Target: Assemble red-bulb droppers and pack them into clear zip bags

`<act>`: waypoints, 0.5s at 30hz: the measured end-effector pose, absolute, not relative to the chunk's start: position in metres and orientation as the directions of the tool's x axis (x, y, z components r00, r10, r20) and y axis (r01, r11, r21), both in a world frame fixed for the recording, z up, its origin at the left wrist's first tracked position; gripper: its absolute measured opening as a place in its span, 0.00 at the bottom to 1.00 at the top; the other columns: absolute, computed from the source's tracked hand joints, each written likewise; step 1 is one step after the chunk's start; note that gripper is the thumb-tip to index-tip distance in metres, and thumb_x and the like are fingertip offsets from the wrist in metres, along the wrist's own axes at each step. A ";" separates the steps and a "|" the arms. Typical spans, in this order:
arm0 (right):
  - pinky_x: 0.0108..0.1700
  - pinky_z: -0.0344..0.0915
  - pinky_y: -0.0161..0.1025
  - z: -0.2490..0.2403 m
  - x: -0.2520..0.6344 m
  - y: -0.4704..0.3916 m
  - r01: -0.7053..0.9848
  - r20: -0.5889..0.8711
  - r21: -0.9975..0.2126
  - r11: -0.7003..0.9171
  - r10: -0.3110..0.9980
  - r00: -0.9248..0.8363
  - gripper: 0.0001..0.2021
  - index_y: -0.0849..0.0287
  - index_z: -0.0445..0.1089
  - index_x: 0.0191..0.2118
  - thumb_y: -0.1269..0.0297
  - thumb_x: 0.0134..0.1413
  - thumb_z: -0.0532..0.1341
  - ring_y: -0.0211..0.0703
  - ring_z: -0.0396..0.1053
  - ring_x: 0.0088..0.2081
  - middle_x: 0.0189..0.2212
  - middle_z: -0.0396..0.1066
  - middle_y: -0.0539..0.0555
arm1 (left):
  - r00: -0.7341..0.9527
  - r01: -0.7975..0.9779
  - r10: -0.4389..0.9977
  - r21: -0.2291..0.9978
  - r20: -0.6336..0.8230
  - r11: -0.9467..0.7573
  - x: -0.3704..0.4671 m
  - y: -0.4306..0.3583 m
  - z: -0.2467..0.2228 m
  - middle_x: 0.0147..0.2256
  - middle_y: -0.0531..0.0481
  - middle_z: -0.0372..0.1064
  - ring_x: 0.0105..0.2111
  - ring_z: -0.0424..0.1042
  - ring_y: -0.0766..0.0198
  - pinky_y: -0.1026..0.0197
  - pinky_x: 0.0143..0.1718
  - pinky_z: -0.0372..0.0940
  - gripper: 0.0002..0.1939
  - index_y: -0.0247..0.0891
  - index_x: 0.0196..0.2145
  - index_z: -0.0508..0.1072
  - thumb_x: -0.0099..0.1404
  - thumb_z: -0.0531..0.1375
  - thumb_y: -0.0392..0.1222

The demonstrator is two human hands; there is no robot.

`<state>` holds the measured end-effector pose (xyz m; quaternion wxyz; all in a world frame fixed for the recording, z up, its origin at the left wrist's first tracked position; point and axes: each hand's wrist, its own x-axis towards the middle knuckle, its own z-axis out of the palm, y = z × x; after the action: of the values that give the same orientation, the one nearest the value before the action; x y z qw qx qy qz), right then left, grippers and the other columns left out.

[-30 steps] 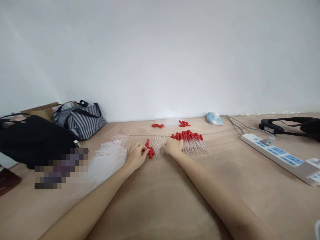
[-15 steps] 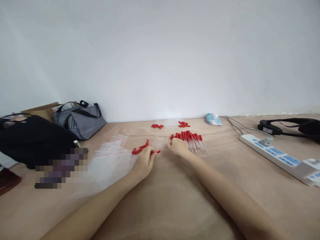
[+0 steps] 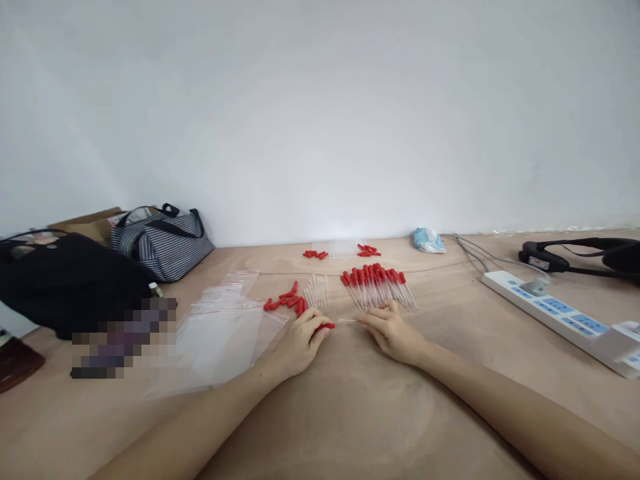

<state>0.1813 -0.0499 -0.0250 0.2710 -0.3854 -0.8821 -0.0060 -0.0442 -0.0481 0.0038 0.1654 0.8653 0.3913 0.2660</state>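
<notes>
My left hand (image 3: 304, 339) is closed on a red rubber bulb (image 3: 327, 326), pinched between thumb and fingers. Facing it, my right hand (image 3: 393, 331) grips a thin clear tube (image 3: 346, 321) whose free end points left toward the bulb, with a gap between them. Loose red bulbs (image 3: 289, 302) lie just beyond my left hand. Several bare clear tubes (image 3: 316, 291) rest in a row behind the gap. Past my right hand, a fan of droppers (image 3: 375, 277) lies with red bulbs on their far ends.
Clear zip bags (image 3: 220, 333) lie flat at left. Farther back are more red bulbs (image 3: 315, 254) and tubes by the wall. A striped bag (image 3: 163, 243) and black bag (image 3: 75, 283) stand left. At right are a power strip (image 3: 555, 313), a black headset (image 3: 565, 253) and a blue-white packet (image 3: 428, 240).
My right hand has come back from beside the bare tubes and now holds one tube. My left hand has drawn slightly nearer with its red bulb, uncovering loose bulbs behind it.
</notes>
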 end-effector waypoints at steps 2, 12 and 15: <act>0.42 0.49 0.40 -0.024 0.178 -0.050 0.680 0.495 -0.182 0.711 0.663 -0.562 0.14 0.59 0.66 0.42 0.73 0.57 0.46 0.38 0.64 0.32 0.29 0.69 0.53 | 0.551 0.582 0.767 0.506 0.329 -0.636 -0.044 -0.048 0.004 0.35 0.49 0.67 0.36 0.66 0.62 0.58 0.40 0.62 0.09 0.39 0.35 0.69 0.63 0.49 0.37; 0.40 0.47 0.41 -0.021 0.172 -0.053 0.647 0.504 -0.232 0.727 0.658 -0.559 0.13 0.58 0.67 0.42 0.70 0.57 0.48 0.38 0.63 0.30 0.28 0.69 0.52 | 0.505 0.549 0.816 0.625 0.282 -0.555 -0.048 -0.040 -0.009 0.32 0.52 0.70 0.31 0.68 0.64 0.64 0.32 0.61 0.09 0.39 0.36 0.71 0.63 0.51 0.40; 0.38 0.47 0.39 -0.021 0.170 -0.053 0.617 0.503 -0.239 0.750 0.639 -0.582 0.13 0.58 0.68 0.42 0.69 0.57 0.48 0.37 0.62 0.29 0.28 0.69 0.52 | 0.504 0.522 0.803 0.629 0.317 -0.576 -0.048 -0.039 -0.012 0.30 0.52 0.70 0.30 0.67 0.65 0.65 0.31 0.61 0.09 0.38 0.34 0.72 0.63 0.52 0.41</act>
<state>0.1702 -0.0533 -0.0209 0.2901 -0.3532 -0.8892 0.0189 -0.0480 -0.0386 -0.0120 0.2336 0.8353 0.3968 0.3006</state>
